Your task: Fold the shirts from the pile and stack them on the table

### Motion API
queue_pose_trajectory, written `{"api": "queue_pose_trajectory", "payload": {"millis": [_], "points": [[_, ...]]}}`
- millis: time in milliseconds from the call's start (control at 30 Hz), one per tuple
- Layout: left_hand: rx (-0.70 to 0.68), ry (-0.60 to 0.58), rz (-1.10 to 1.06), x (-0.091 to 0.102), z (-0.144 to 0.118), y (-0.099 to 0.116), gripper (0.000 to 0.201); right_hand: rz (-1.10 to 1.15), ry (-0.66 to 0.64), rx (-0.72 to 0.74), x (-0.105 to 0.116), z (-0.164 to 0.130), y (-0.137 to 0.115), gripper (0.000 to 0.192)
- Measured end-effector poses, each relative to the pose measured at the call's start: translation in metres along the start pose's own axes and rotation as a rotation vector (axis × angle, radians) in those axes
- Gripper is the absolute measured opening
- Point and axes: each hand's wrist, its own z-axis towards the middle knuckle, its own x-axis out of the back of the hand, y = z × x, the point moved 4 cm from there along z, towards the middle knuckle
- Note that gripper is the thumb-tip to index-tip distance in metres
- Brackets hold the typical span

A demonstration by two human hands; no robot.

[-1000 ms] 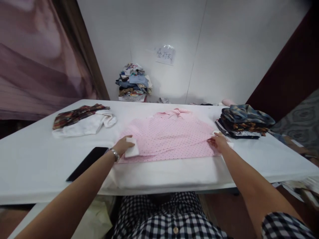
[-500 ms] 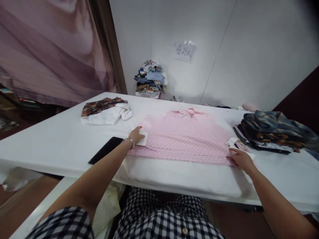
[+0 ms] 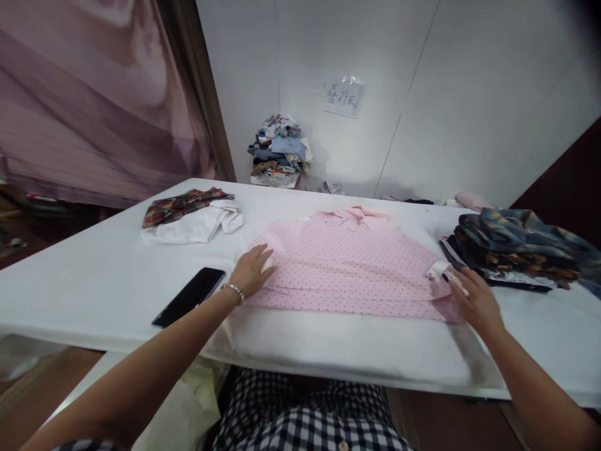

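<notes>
A pink dotted shirt (image 3: 347, 263) lies spread on the white-covered table, its collar at the far side and its hem toward me. At its left edge is my left hand (image 3: 252, 270), fingers stretched and apart, over the left white cuff, which is mostly hidden. On the other side my right hand (image 3: 477, 302) hovers beside the white right cuff (image 3: 438, 269), thumb and fingers apart. Whether its fingertips touch the sleeve is unclear. A black phone (image 3: 190, 295) rests left of the shirt, close to my left wrist.
A plaid garment (image 3: 185, 205) and a white garment (image 3: 192, 227) lie at the table's back left. Folded clothes (image 3: 516, 250) are stacked at the right. Beyond the far edge stands a taller clothes pile (image 3: 282, 150), and a handwritten paper sign (image 3: 344, 97) hangs on the wall.
My left hand has come off the white cuff and spread its fingers. My right hand has moved up from the hem corner to the cuff. The view has shifted slightly.
</notes>
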Motion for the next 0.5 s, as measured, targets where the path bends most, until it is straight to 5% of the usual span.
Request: {"api": "queue_pose_trajectory", "payload": {"millis": [100, 233, 367, 500], "points": [[-0.038, -0.155, 0.000, -0.023, 0.005, 0.013, 0.060, -0.135, -0.100, 0.183, -0.032, 0.000, -0.023, 0.049], [-0.015, -0.291, 0.036, -0.044, 0.005, 0.009, 0.067, -0.302, -0.337, 0.163, -0.073, -0.015, -0.019, 0.057], [0.032, -0.302, -0.018, -0.040, 0.019, 0.001, 0.066, -0.287, -0.387, 0.138, -0.083, -0.013, -0.008, 0.057], [0.000, -0.235, -0.025, -0.033, 0.053, 0.026, 0.072, -0.176, -0.343, 0.119, -0.080, 0.033, -0.036, 0.055]]}}
